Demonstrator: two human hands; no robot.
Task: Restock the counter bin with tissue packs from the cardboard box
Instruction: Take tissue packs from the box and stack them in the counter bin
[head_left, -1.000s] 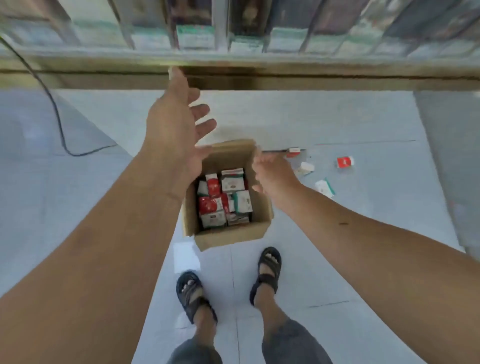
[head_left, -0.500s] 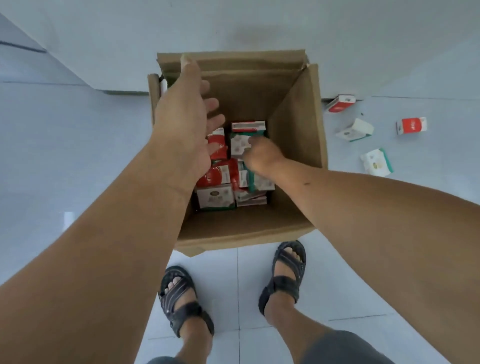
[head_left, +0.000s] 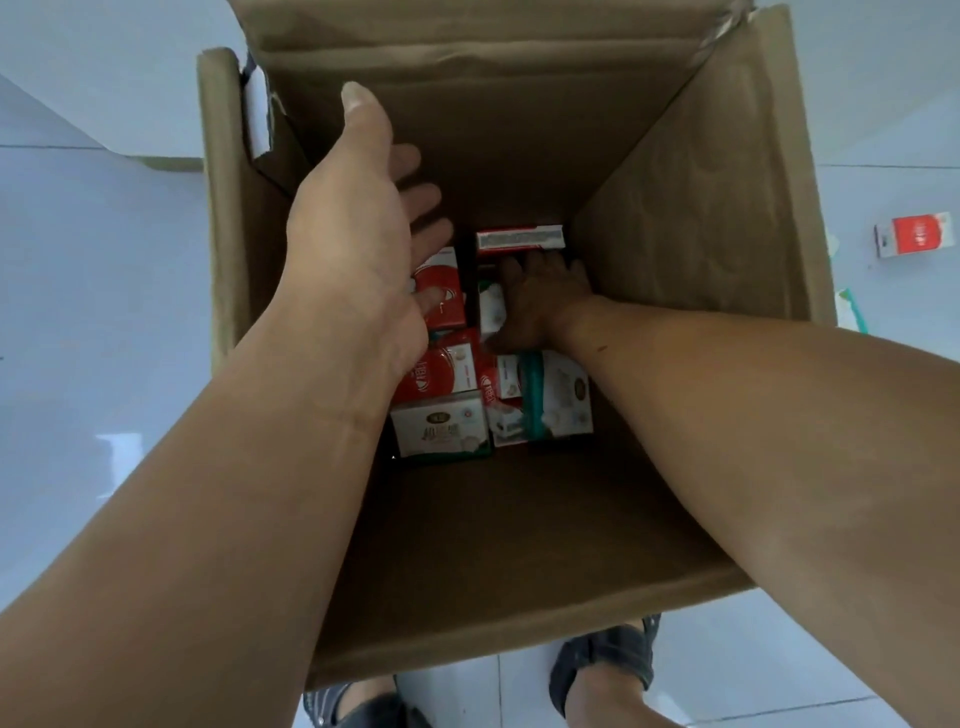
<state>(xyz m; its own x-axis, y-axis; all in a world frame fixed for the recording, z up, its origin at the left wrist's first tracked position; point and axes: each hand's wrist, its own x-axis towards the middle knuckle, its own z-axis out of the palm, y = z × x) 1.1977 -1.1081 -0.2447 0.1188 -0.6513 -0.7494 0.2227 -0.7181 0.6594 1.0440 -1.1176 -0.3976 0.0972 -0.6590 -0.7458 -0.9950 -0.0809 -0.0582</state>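
An open cardboard box (head_left: 701, 218) stands on a pale tiled floor (head_left: 78, 291) and is seen from straight above, its flaps folded outward. The tissue packs (head_left: 441, 431) lie in a loose jumble on the bottom of the box, crowded toward the far half: some are red and white, others white with green edges, and several lean on their sides. The left hand (head_left: 353, 244) hovers above the box's left side, palm turned inward, its fingers (head_left: 421, 200) straight and slightly spread, the thumb pointing toward the far wall; it holds nothing. The right hand (head_left: 540, 306) reaches deep into the box and rests on the packs, its back facing up. Its fingertips lie against a red-edged pack (head_left: 519, 240) standing at the far end, and its thumb runs beside a white-and-green pack (head_left: 491, 306). In the shadow I cannot tell whether those fingers are curled round a pack or merely lying on top. Outside the box, 1 red-and-white pack (head_left: 917, 239) lies on the floor to the right, well apart from the box. At the lower edge, 2 feet in dark sandals (head_left: 602, 662) stand just beside the near wall.
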